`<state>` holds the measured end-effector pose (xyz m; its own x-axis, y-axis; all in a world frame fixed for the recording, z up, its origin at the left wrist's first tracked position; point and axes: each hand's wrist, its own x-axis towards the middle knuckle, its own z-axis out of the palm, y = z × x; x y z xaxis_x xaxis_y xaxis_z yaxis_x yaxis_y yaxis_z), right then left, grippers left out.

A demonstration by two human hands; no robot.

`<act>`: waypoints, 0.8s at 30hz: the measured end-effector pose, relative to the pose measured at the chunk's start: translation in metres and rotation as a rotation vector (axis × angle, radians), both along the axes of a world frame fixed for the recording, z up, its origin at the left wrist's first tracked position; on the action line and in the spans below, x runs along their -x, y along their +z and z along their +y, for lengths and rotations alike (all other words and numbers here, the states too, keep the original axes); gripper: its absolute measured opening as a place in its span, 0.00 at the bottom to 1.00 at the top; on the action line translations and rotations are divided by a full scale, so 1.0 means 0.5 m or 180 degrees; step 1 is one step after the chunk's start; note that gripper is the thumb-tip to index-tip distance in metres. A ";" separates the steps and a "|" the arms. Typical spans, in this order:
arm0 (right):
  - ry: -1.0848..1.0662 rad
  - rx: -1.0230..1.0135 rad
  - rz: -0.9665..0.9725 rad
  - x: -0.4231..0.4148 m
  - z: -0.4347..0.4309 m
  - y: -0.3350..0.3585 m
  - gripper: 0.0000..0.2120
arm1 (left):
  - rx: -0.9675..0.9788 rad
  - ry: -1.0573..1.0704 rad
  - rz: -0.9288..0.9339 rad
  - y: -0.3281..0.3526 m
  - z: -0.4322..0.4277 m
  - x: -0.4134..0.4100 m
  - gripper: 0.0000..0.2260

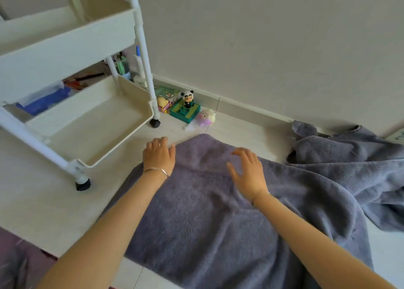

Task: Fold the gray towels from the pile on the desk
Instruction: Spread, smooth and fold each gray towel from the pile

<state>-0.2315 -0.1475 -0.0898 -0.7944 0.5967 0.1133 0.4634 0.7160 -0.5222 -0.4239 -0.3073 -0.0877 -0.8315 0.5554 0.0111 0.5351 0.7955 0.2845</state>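
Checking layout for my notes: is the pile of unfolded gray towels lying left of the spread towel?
No, the crumpled pile lies to the right of the spread towel, beyond the right hand.

Gray towel (207, 212) spread flat, lightly wrinkled; crumpled gray pile (349, 157) just to its rt.

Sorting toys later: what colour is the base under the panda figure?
Teal green. The base shows under the panda figure in the head view.
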 end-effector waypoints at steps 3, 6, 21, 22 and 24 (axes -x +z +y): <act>-0.0223 0.0676 -0.0334 0.097 0.028 0.007 0.21 | 0.0414 -0.0051 -0.0417 -0.004 0.013 0.045 0.17; -0.0479 0.1244 -0.0738 0.167 0.040 0.005 0.24 | 0.0119 -0.0174 -0.1100 0.008 0.023 0.043 0.20; 0.0960 0.2085 -0.0352 0.241 0.014 0.080 0.23 | -0.0797 -0.0039 -0.2624 0.045 0.002 0.061 0.28; 0.0908 0.1611 -0.0431 0.234 0.021 0.077 0.26 | -0.0861 -0.0054 -0.2107 0.047 0.008 0.053 0.29; 0.0526 0.1382 -0.0270 0.212 0.028 0.076 0.28 | -0.0702 0.0005 -0.0756 0.039 0.020 0.032 0.34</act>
<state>-0.3373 -0.1334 -0.0517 -0.8784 0.4392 -0.1883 0.4155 0.5075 -0.7548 -0.4399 -0.2974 -0.0681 -0.8261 0.5599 -0.0635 0.4319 0.7016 0.5668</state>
